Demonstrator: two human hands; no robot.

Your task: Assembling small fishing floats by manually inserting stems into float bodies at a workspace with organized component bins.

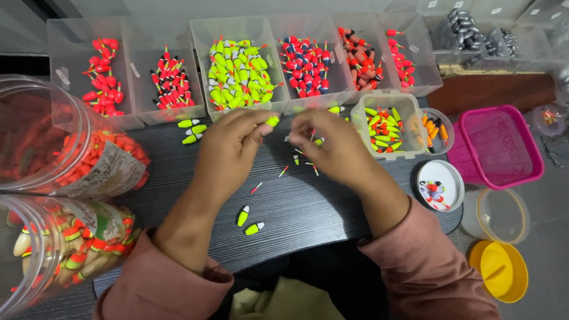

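While the left hand (232, 142) pinches a yellow-green float (272, 121) at its fingertips, the right hand (329, 142) is closed on something too small to tell. Thin stems (283, 171) lie on the dark bench (308, 207) at six o'clock; clear bins (238, 65) at twelve.

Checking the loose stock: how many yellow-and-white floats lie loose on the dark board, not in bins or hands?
5: three clustered left of the left hand, two near the front edge between the forearms. Hands may hide others.
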